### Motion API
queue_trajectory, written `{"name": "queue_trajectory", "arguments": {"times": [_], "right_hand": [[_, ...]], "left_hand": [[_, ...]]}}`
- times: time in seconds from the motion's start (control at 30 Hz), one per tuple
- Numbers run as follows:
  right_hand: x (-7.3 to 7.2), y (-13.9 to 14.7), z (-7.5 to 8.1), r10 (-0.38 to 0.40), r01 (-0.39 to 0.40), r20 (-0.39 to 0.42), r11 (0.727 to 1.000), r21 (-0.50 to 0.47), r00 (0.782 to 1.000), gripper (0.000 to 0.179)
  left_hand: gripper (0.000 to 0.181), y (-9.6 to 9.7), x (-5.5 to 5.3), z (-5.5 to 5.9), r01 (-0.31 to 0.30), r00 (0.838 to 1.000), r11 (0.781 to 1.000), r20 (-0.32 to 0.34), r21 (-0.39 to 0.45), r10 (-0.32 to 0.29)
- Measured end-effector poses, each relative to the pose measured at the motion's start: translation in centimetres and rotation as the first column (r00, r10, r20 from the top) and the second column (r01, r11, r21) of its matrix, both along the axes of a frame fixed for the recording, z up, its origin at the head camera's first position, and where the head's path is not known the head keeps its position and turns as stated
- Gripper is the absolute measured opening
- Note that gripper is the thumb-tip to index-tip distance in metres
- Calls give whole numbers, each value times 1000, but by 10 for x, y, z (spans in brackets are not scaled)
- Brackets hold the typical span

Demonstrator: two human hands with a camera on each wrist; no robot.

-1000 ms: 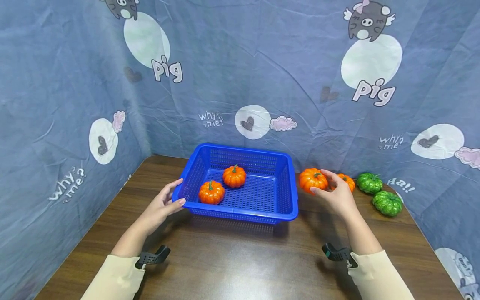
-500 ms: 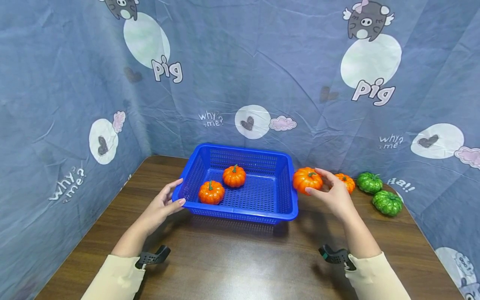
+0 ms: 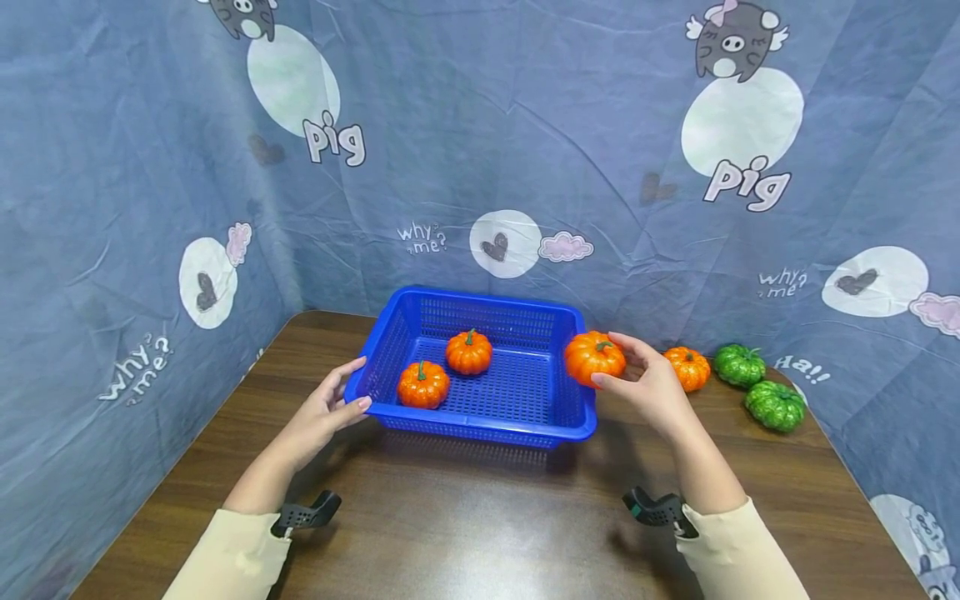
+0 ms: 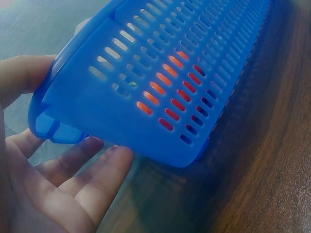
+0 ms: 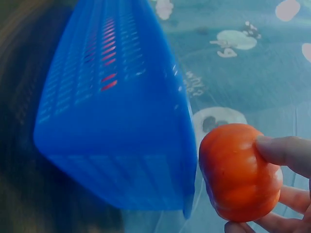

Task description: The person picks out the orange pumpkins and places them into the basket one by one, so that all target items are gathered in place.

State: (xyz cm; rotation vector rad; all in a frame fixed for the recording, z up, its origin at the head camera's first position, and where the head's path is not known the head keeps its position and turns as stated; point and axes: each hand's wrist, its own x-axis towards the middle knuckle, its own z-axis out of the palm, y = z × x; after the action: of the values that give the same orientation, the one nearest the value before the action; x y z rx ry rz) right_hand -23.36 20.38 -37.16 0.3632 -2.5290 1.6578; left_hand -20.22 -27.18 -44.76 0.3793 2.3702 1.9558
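Observation:
My right hand [image 3: 647, 385] grips a small orange pumpkin [image 3: 594, 358] with a green stem, over the right rim of a blue plastic basket [image 3: 480, 423]. In the right wrist view the thumb and fingers hold the pumpkin [image 5: 238, 172] from one side, beside the basket's rim [image 5: 187, 145]. My left hand [image 3: 318, 417] holds the basket's left end, thumb at the rim and fingers beneath its lip, as the left wrist view [image 4: 63, 179] of that hand shows. Two orange pumpkins sit inside the basket, one near the left front [image 3: 422, 386], one farther back [image 3: 469, 352].
Right of the basket, another orange pumpkin [image 3: 687, 369] and two green pumpkins, one behind [image 3: 739, 366] and one in front [image 3: 776, 406], stand on the brown wooden table [image 3: 465, 517]. A blue printed cloth [image 3: 420, 150] hangs close behind the table and along its left side.
My right hand has moved left with the orange pumpkin, from beside the basket to over its right rim. The pumpkin behind that hand now shows fully. The left hand and basket stay put.

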Motion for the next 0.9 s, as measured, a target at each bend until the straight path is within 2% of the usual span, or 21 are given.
{"name": "queue_trajectory", "arguments": {"times": [0.43, 0.77, 0.9], "right_hand": [[-5, -20, 5, 58, -58, 0, 998, -17, 998, 68], [-9, -34, 8, 105, -105, -22, 994, 31, 994, 65], [-11, -40, 10, 110, -110, -8, 993, 48, 994, 65]], "left_hand": [[68, 0, 0, -1, 2, 1000, 1000, 1, 9, -2], [68, 0, 1, 0, 3, 1000, 1000, 5, 5, -3], [68, 0, 0, -1, 2, 1000, 1000, 5, 9, -2]]}}
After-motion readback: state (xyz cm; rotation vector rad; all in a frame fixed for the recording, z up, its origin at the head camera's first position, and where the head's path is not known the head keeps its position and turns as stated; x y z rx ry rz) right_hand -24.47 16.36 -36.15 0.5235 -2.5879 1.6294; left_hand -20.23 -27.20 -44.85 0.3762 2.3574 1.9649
